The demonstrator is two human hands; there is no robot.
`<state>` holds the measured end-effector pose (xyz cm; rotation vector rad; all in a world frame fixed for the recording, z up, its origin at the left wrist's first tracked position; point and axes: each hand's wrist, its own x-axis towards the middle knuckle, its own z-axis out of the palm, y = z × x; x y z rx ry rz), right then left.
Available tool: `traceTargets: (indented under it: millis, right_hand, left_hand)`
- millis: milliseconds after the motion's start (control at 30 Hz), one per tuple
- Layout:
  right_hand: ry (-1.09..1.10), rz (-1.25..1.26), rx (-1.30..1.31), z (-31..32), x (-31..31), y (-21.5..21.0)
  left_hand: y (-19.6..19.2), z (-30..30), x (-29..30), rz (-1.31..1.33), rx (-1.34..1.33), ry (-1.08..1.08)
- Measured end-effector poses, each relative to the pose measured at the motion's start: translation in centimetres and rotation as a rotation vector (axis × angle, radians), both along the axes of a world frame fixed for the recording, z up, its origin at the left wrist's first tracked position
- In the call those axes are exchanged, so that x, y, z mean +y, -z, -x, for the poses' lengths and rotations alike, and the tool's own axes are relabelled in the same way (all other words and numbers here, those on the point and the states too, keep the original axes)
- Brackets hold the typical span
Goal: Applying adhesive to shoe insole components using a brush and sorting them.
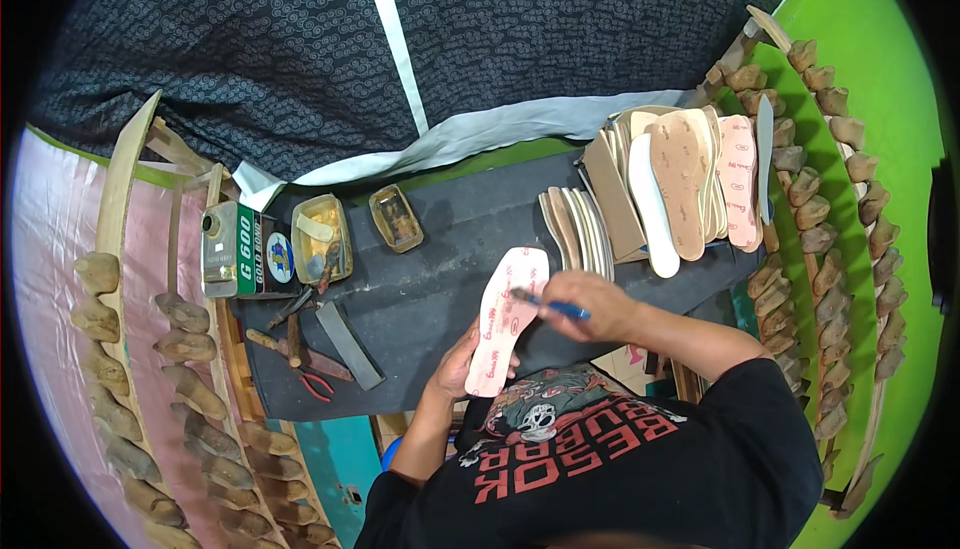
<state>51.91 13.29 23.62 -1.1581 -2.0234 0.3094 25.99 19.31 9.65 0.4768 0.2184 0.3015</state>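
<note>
The right hand (pixel 600 307) pinches a blue pen-like tool (pixel 568 310) between thumb and fingers, though blur hides their exact placing; its dark tip is at the pink insole (pixel 497 337). The left hand (pixel 458 363) has the insole's lower end between thumb and fingers, holding it up in front of the shirt (pixel 640 459), over the near side of the dark table (pixel 465 214). The insole looks thin and light — probably springy rather than limp, hardly fragile, perhaps slightly slick on its printed face — so its edges near the lower end seem the best grip, with fingers backing it underneath. Counting outward: one insole in hand, one blue tool, one metal can (pixel 222 257), one larger yellow tub (pixel 299 249), one smaller tub (pixel 405 246), one flat grey bar (pixel 350 346), one pair of red-handled pliers (pixel 319 387); the spare insoles (pixel 680 189) overlap too much to count.
</note>
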Motion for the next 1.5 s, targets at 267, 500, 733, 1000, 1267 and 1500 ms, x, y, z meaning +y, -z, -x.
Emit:
traceTargets:
  millis: [267, 500, 733, 1000, 1267, 1500]
  right_hand:
    - [0.077, 0.038, 0.041, 0.2, -1.7, 0.7]
    - [-0.096, 0.155, 0.003, 2.8, -3.5, 0.4]
    - [0.144, 0.003, 0.003, -2.3, -1.5, 0.1]
    - [-0.186, 0.159, 0.049, 2.0, -4.3, -1.5]
    - [0.002, 0.003, 0.086, -4.8, -0.3, 0.1]
    - [-0.336, 0.028, 0.029, -3.8, -2.4, -1.9]
  left_hand:
    - [1.1, 1.6, -0.5, 0.045, -0.060, 0.010]
    - [0.8, 1.2, -0.5, 0.164, -0.097, 0.064]
    - [0.2, 0.7, -1.3, 0.144, -0.133, 0.036]
    - [-0.9, 0.7, -4.3, 0.232, -0.104, -0.056]
    - [-1.0, -0.4, -6.6, 0.181, -0.202, -0.138]
    - [-1.3, -3.1, -8.8, 0.145, -0.177, -0.235]
